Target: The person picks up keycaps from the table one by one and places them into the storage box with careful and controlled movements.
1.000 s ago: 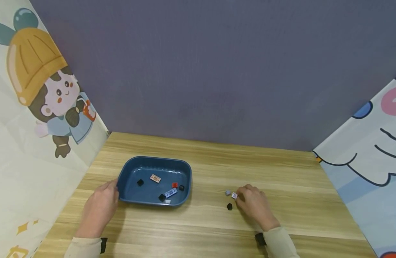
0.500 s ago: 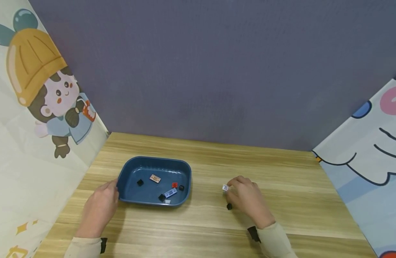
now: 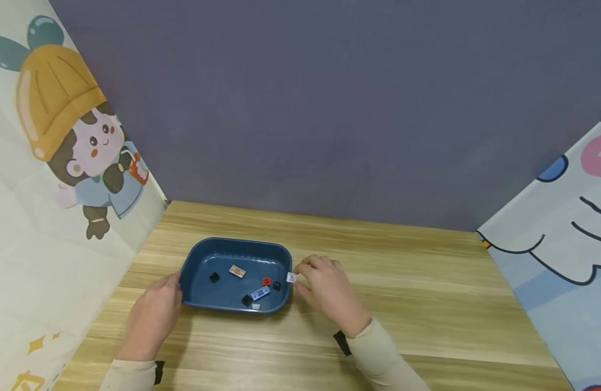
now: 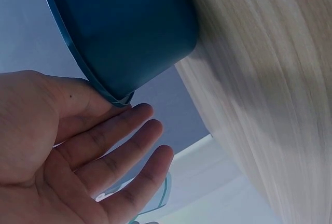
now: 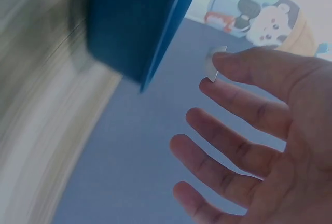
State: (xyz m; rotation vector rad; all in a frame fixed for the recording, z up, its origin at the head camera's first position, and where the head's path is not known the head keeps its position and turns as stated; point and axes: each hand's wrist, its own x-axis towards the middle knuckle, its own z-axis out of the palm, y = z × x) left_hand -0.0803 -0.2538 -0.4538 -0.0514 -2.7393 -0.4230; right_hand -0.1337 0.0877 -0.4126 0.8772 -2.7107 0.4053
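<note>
A dark blue rectangular tray (image 3: 234,310) stands on the table's left half. My left hand (image 3: 154,309) pinches its left rim between thumb and index finger, while the other fingers extend below the rim in the left wrist view. Between the thumb and index fingertip of my right hand (image 3: 327,290) is a small white printed tile (image 3: 291,277), held at the tray's right rim. In the right wrist view this tile (image 5: 213,64) is apart from the tray wall (image 5: 129,27). Inside the tray lie an orange-beige tile (image 3: 237,271), a red tile (image 3: 266,281) and a light-blue tile (image 3: 260,293).
Several black pieces, one of them a black square (image 3: 214,277), and a pale tile (image 3: 256,307) also lie in the tray. The wooden table (image 3: 427,282) meets a grey-blue panel (image 3: 320,136) behind. Cartoon-printed sheets (image 3: 17,217) flank both sides.
My right hand has carried the white tile left from the table to the tray's right rim. Its arm now covers where a black piece lay. My left hand keeps its grip.
</note>
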